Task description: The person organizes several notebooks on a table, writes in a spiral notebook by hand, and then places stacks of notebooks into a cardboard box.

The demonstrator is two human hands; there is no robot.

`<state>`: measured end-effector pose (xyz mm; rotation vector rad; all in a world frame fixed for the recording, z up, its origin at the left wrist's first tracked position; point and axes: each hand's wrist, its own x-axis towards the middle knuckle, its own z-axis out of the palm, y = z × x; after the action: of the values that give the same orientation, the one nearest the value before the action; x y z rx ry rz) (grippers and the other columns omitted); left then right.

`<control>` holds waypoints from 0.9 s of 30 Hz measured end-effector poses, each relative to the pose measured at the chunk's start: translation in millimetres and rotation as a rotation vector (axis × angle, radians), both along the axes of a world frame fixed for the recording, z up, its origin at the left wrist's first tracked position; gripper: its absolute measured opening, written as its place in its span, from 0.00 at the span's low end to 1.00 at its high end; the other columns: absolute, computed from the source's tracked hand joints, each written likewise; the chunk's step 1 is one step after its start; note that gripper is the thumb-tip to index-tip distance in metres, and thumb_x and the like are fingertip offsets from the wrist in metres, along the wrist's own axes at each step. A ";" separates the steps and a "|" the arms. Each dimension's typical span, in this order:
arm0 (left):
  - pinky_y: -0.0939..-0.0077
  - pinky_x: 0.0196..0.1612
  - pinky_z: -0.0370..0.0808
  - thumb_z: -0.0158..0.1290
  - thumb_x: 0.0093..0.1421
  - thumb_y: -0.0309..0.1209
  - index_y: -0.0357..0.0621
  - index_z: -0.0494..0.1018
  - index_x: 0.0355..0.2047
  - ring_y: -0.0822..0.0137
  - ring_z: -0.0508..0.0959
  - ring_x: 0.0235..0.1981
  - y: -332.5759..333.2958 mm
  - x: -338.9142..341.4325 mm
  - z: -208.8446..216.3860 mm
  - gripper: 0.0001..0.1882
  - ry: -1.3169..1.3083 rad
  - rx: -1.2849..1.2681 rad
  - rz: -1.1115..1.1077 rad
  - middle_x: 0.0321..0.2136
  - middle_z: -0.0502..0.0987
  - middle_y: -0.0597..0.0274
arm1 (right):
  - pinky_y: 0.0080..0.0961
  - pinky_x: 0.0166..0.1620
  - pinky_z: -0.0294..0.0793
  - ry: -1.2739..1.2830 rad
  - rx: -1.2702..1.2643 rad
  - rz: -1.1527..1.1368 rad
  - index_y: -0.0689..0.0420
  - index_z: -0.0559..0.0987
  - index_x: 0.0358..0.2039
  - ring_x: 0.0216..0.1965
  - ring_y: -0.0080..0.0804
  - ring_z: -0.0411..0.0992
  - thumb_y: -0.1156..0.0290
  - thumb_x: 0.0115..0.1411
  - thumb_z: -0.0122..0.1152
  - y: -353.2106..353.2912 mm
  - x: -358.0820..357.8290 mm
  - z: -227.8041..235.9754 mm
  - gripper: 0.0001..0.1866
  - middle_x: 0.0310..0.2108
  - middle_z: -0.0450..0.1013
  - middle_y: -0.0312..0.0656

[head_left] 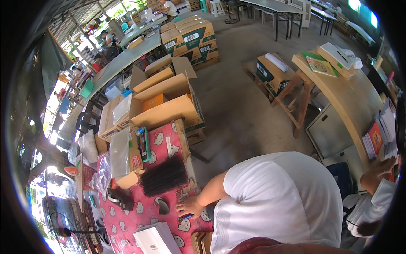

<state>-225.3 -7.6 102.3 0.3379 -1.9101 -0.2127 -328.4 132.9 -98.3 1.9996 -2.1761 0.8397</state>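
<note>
My left hand [189,207] lies on the red cloth with white cat figures [146,211] that covers the table, fingers spread. A small blue pen-like thing [186,216] lies right at its fingertips; I cannot tell whether the fingers grip it. A pile of black comb-like strips [164,175] sits just beyond the hand, and a small dark rounded object [163,206] lies to its left. A stack of white booklets [154,240] rests near the table's front. My right hand is out of view behind my white shirt.
Open cardboard boxes [167,106] crowd the far end of the table, with clear plastic bags [119,154] and a black tape dispenser [116,197]. At the right rim another person's hand [382,166] reaches toward stacked books [375,139] on a curved wooden counter [351,95].
</note>
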 end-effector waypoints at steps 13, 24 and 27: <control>0.57 0.59 0.65 0.47 0.66 0.32 0.33 0.62 0.56 0.51 0.69 0.56 -12.3 -29.1 24.5 0.22 0.013 -0.015 -0.043 0.57 0.66 0.45 | 0.49 0.62 0.56 -0.102 0.042 0.018 0.58 0.69 0.52 0.59 0.53 0.60 0.52 0.44 0.62 0.7 -3.2 7.8 0.36 0.54 0.63 0.53; 0.56 0.56 0.68 0.50 0.65 0.28 0.32 0.57 0.59 0.51 0.70 0.54 7.6 -102.0 18.6 0.25 0.005 0.053 -0.454 0.60 0.61 0.44 | 0.48 0.60 0.59 -0.081 0.127 0.042 0.54 0.67 0.58 0.59 0.46 0.61 0.49 0.45 0.67 1.5 -15.8 7.5 0.42 0.53 0.66 0.47; 0.53 0.58 0.63 0.51 0.62 0.28 0.32 0.67 0.51 0.49 0.67 0.55 36.1 -122.4 37.6 0.18 -0.180 0.172 -0.562 0.57 0.65 0.46 | 0.46 0.60 0.60 -0.118 0.331 0.121 0.53 0.63 0.62 0.59 0.45 0.61 0.44 0.46 0.67 0.5 -26.9 29.5 0.46 0.55 0.66 0.44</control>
<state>-347.7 28.5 139.9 -0.0804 -2.1355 -0.7424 -355.3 133.4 -68.8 2.3057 -2.4158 0.6606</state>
